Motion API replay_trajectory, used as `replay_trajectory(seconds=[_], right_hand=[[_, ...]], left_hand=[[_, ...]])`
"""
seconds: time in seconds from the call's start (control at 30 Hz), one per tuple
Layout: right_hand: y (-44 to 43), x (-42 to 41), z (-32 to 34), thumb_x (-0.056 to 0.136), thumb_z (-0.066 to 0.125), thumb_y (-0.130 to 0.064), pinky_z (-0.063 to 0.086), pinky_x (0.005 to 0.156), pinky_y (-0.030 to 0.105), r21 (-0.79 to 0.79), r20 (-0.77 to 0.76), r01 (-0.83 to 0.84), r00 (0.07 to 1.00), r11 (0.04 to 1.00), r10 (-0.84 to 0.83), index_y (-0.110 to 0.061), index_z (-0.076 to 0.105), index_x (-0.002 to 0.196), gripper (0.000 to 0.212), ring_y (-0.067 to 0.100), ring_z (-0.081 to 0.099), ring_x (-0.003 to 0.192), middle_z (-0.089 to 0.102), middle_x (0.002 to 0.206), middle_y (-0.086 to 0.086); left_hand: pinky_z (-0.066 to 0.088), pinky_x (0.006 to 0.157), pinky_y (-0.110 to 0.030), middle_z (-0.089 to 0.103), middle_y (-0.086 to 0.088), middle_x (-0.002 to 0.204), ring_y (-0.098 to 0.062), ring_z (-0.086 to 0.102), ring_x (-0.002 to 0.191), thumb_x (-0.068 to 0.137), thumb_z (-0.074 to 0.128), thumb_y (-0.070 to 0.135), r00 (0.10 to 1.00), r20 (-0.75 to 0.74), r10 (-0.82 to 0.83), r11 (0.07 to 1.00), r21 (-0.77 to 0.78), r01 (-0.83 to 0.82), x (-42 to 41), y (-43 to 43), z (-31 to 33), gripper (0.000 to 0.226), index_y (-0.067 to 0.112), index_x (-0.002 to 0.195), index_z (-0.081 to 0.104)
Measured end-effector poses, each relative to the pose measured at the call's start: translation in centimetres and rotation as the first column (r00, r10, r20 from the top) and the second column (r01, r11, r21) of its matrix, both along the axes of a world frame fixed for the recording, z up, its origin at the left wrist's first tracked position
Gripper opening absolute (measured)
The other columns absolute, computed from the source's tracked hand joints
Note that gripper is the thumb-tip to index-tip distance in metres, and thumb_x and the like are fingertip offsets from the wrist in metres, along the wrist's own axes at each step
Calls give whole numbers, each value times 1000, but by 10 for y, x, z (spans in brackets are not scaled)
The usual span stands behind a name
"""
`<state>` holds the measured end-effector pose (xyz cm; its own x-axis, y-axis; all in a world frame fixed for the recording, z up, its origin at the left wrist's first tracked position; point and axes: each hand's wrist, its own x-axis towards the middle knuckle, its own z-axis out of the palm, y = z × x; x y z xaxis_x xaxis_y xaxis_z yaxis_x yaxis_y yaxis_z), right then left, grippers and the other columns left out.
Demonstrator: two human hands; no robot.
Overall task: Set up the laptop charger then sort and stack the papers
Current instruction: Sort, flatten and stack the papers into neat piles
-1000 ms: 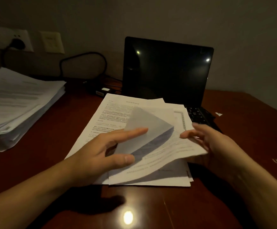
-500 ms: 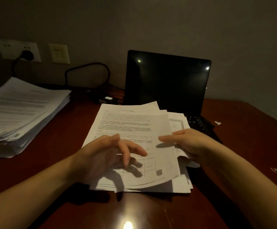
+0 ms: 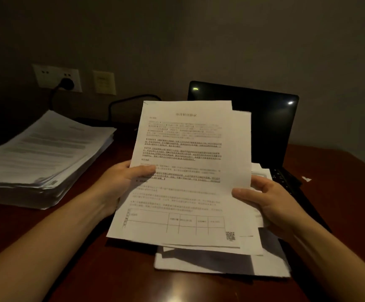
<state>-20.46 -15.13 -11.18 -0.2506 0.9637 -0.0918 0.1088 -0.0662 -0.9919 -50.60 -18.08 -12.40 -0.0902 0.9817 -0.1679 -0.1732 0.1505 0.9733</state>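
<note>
Left hand (image 3: 122,182): grips the left edge of the held papers, thumb flat across the printed face, fingers hidden behind.
Right hand (image 3: 266,201): holds the right edge lower down, thumb on the front, fingers curled behind.
Held papers: thin sheaf of white printed sheets (image 3: 183,149), raised and tilted toward the camera, in front of the laptop.
Loose pages: white sheets (image 3: 210,262) lying flat on the dark red-brown wooden tabletop (image 3: 340,192), beneath the sheaf.
Tall stack: thick pile of printed paper (image 3: 40,158), far left.
Laptop: black open laptop (image 3: 268,127), screen dark.
Charger: black plug (image 3: 67,83) sits in the white wall socket (image 3: 46,78), far left.
</note>
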Motion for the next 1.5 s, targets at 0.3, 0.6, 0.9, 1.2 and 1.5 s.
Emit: replay_trajectory(seconds=[0.3, 0.6, 0.9, 1.2, 1.5], right_hand=[[-1, -6, 2, 95, 63, -26, 57, 68, 29, 139, 178, -63, 983, 988, 37, -12, 76, 100, 20, 23, 74, 78, 77, 95, 9], [9, 10, 35, 94, 65, -21, 57, 54, 21, 414, 127, 141, 969, 899, -211, -18, 75, 99, 11, 15, 76, 76, 77, 89, -1], [12, 12, 87, 79, 65, -9, 61, 63, 30, 398, -381, 88, 921, 913, 77, -30, 80, 81, 26, 15, 74, 81, 77, 95, -3], [30, 10, 69, 89, 61, -1, 63, 73, 49, 46, -46, -239, 969, 970, 242, -44, 55, 132, 61, 40, 72, 100, 72, 118, 15], [65, 16, 59, 87, 74, -19, 60, 89, 40, 39, 726, -278, 668, 960, 164, -24, 70, 111, 25, 12, 74, 91, 76, 100, -4]], left_hand=[[57, 90, -49, 74, -15, 114, -33, 71, 105, 95, 62, 15, 998, 10, -62, 998, 6, 62, 1, 0, -4, 28, 9, 122, 68], [54, 95, -52, 76, -10, 110, -30, 72, 103, 97, 63, 14, 994, -100, 39, 999, -11, -40, -3, 4, -8, 22, 11, 116, 72], [60, 79, -42, 77, -7, 106, -25, 74, 96, 99, 58, 9, 992, -121, 29, 1000, 4, -29, -3, 1, -5, 23, 13, 120, 68], [58, 76, -44, 76, -17, 95, -36, 74, 87, 99, 58, 34, 998, -55, 34, 997, -63, -37, -12, 1, 0, 32, 5, 107, 68], [51, 96, -58, 65, -21, 130, -45, 61, 120, 95, 48, 40, 879, 469, -86, 982, -108, 154, -28, 5, -4, 42, 22, 128, 67]])
